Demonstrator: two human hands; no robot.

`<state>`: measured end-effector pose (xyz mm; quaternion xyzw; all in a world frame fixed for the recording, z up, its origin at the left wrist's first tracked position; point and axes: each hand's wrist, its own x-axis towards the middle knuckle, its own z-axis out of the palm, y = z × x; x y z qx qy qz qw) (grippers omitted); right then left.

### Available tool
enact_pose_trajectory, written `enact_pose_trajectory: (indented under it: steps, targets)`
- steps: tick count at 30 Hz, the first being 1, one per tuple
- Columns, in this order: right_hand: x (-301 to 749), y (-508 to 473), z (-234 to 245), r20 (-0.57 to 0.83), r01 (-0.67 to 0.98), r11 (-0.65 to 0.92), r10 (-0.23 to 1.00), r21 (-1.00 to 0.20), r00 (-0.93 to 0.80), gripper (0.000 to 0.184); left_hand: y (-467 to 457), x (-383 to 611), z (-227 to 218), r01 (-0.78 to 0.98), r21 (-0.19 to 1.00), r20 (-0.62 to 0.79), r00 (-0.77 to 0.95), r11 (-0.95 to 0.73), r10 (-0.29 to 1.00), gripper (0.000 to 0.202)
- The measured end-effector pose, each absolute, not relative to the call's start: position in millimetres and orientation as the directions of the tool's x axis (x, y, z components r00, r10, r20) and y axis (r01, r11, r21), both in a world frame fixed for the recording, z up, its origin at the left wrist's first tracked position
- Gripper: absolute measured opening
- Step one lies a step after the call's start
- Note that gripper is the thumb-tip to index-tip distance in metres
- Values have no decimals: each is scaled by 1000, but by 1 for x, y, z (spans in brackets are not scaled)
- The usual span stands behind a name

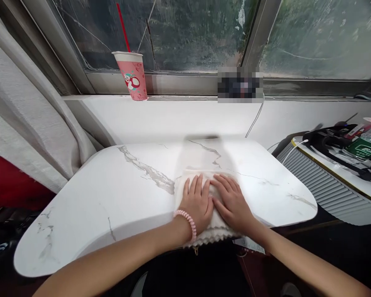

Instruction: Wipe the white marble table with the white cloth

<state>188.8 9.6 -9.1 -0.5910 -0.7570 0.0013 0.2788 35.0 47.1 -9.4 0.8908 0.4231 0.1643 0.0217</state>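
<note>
A cream cloth [214,233] with a scalloped edge lies on the white marble-patterned table [136,202], its near edge hanging over the table's front. My left hand [198,202], with a pink coil band at the wrist, rests flat on the cloth's left part, fingers stretched forward. Beside it, my right hand [230,202] lies on the right part with fingers extended, its thumb close to the left hand. Neither hand grips the cloth. Whether the cloth is folded under the hands is hidden.
A pink paper cup [132,78] with a red straw stands on the window ledge, near a blurred-out object [240,85] with a cable. At right, a ribbed white cabinet [334,185] carries a green-labelled bottle [366,142] and black items. A pale curtain [27,86] hangs at left.
</note>
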Motion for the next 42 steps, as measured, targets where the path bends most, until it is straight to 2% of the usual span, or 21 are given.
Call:
enact_pose_trajectory:
  steps: [4, 9, 17, 22, 27, 32, 42]
  targets:
    - [169, -11, -9, 410, 896, 321, 894, -308, -180, 52, 29, 13, -13, 709, 149, 320, 626, -690, 712, 53]
    - [150, -6, -8, 373, 893, 340, 901, -296, -220, 53, 30, -7, -12, 720, 138, 321, 617, -680, 718, 53]
    - [134, 44, -9, 348, 899, 344, 906, -271, -241, 48, 77, -22, -6, 771, 135, 223, 589, -623, 777, 53]
    - [132, 98, -8, 352, 886, 377, 895, -270, -274, 44, 120, -18, -3, 847, 132, 213, 483, -515, 849, 51]
    - [129, 147, -11, 403, 900, 306, 900, -311, -167, 41, 175, -15, 0, 817, 165, 253, 507, -553, 824, 44]
    - [125, 191, -11, 387, 915, 242, 916, -324, -106, 39, 230, -15, 0, 786, 220, 283, 515, -578, 809, 40]
    - [116, 235, -14, 411, 932, 229, 906, -280, -99, 38, 282, -20, 0, 778, 272, 281, 498, -566, 820, 37]
